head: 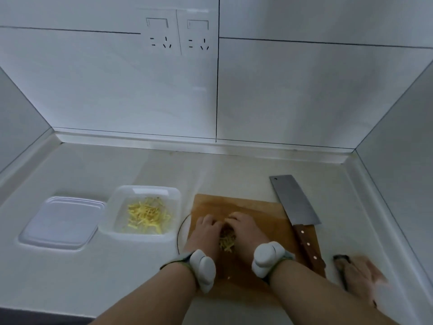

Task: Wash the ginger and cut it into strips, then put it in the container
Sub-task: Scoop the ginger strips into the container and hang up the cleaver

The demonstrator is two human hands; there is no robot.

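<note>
1. Countertop (131,273) fills your view, pale and running back to the tiled wall (105,90), where two sockets (178,34) sit side by side.
2. Your cutting board (264,214) lies right of centre on that counter, wooden, with both your hands over it.
3. Left of the board you've got the clear container (173,195), open, with a heap of yellow ginger strips (147,214) already inside it.
4. Its lid (63,221) lies flat just beside the container, further left.
5. The cleaver (295,202) rests along the board's right edge, blade pointing away from you, wooden handle toward you, nobody touching it.
6. Your left hand (206,231) and right hand (243,231) are cupped toward each other at the board's middle, fingers curled in around a small pile of cut ginger (227,242) — you're gathering it between both palms, and it sits on the board, hands pressed against it from either side.
7. White wrist devices (267,254) ride on both your forearms, strapped just behind the hands.
8. Far right near the counter's edge there's a blurred foot in a dark sandal (351,273), down at floor level.
9. A thin curved rim (181,228) peeks out at the board's left edge; you can't tell what it belongs to.
</note>
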